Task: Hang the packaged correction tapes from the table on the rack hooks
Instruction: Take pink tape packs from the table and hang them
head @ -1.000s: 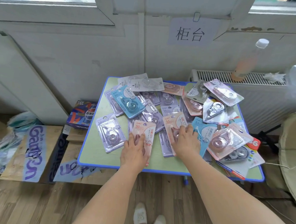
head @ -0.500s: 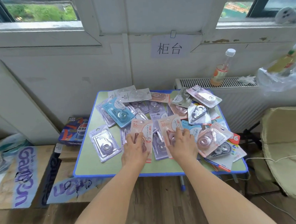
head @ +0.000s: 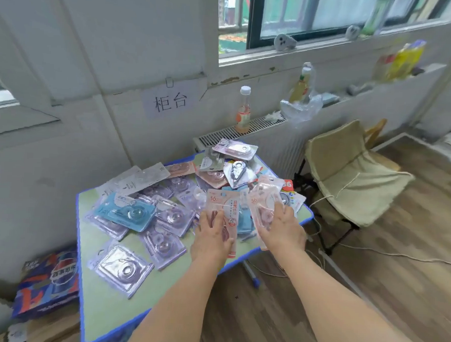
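Above the table (head: 100, 292) heaped with packs, the left hand (head: 210, 239) grips a pink pack (head: 226, 207) and the right hand (head: 281, 230) grips another (head: 263, 199).

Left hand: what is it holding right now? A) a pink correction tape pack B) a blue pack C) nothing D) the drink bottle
A: the left hand grips a pink correction tape pack lifted above the table, while the right hand holds another pink pack.
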`<state>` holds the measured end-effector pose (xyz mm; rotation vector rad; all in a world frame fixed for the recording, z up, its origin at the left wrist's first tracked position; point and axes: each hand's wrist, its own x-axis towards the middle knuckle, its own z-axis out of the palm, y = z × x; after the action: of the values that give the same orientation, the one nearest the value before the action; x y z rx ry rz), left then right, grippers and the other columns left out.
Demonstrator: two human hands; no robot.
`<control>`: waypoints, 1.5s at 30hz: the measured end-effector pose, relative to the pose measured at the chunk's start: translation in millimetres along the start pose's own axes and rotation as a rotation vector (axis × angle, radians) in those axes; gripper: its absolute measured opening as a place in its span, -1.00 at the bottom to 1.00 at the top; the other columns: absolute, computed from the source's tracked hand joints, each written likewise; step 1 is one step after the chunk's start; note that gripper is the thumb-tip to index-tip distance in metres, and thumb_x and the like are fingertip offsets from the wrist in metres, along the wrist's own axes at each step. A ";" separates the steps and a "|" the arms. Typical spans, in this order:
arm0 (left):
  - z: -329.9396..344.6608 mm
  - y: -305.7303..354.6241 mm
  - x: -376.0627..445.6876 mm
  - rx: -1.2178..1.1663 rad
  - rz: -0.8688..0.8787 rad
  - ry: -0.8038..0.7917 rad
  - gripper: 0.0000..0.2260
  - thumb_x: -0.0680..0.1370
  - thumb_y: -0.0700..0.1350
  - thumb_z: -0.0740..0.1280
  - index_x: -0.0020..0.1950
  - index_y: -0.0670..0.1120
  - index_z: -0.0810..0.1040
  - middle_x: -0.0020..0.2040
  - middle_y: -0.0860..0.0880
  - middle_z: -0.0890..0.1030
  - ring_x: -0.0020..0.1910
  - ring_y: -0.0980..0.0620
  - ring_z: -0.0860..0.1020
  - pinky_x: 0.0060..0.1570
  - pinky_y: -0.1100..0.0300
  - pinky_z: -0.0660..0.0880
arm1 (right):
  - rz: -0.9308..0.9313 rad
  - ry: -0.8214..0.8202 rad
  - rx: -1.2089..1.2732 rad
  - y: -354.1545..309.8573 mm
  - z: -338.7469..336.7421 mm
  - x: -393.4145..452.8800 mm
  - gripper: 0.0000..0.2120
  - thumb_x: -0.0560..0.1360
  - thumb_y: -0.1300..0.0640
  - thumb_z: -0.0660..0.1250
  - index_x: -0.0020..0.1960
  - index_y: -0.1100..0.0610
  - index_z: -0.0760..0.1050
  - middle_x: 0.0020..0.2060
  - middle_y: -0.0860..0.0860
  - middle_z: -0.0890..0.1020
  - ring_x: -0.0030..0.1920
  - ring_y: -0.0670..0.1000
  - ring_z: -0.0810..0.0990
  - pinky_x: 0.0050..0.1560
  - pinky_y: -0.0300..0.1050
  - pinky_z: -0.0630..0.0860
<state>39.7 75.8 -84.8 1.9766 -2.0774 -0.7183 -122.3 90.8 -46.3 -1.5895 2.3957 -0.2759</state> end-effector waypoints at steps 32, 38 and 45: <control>219.4 355.3 -333.7 0.153 1.049 -0.469 -0.41 0.56 0.00 0.31 0.51 0.15 0.11 0.40 -0.03 0.13 0.29 -0.12 0.33 -0.15 0.10 0.41 | 1.097 0.340 0.035 441.5 -115.5 -384.3 -0.34 0.56 -0.07 0.25 0.53 0.09 0.03 0.35 0.09 0.34 0.31 0.12 0.36 0.10 -0.05 0.44; 269.5 413.3 -405.2 0.231 1.169 -0.576 -0.37 0.58 0.03 0.29 0.56 0.15 0.05 0.48 -0.05 0.08 0.34 -0.12 0.34 0.03 0.05 0.50 | 1.258 0.378 0.057 510.4 -123.2 -449.3 -0.42 0.54 -0.07 0.28 0.45 0.09 0.13 0.30 0.10 0.39 0.23 0.12 0.43 -0.03 -0.07 0.48; 335.1 505.9 -466.6 0.231 1.348 -0.638 -0.35 0.56 0.06 0.32 0.55 0.13 0.05 0.40 -0.04 0.15 0.28 -0.10 0.39 -0.04 0.05 0.54 | 1.412 0.434 0.060 604.3 -146.1 -497.3 -0.40 0.53 -0.10 0.31 0.43 0.08 0.13 0.27 0.09 0.42 0.18 0.09 0.48 -0.09 -0.11 0.52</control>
<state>-515.5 601.7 -51.4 -0.0116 -3.1607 -0.7788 -511.3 785.4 -33.1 0.4642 3.0715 -0.3734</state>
